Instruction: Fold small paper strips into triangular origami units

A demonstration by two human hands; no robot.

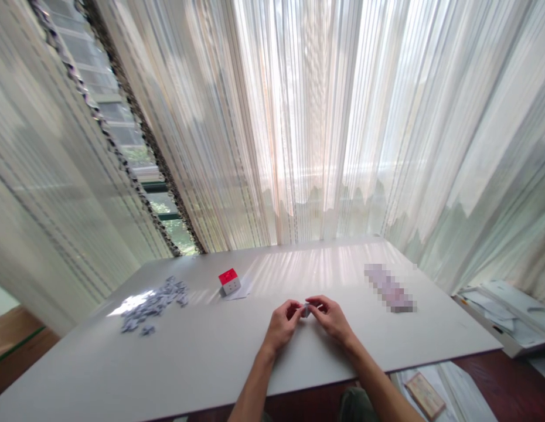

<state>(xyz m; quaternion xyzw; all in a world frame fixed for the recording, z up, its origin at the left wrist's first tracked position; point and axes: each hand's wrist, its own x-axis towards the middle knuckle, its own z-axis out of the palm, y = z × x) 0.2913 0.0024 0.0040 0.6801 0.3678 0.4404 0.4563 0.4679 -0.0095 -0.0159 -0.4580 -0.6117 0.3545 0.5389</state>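
My left hand (285, 323) and my right hand (330, 319) meet over the white table, fingertips pinched close together. Between them is a small grey piece (306, 310), too small to make out fully; both hands grip it, and the fingers hide part of it. Off to the left lies a loose heap of small bluish-grey pieces (156, 305), with a few strays at its near end. A small box with a red top and white dotted side (230, 282) stands beyond my hands to the left, beside a flat white sheet (244, 291).
The white table (202, 363) reaches back to sheer curtains (299, 117). A blurred-out pinkish item (389, 287) lies on its right side. Past the right edge are a white open drawer or box with papers (501, 313) and, lower down, a wooden-looking box (425, 395).
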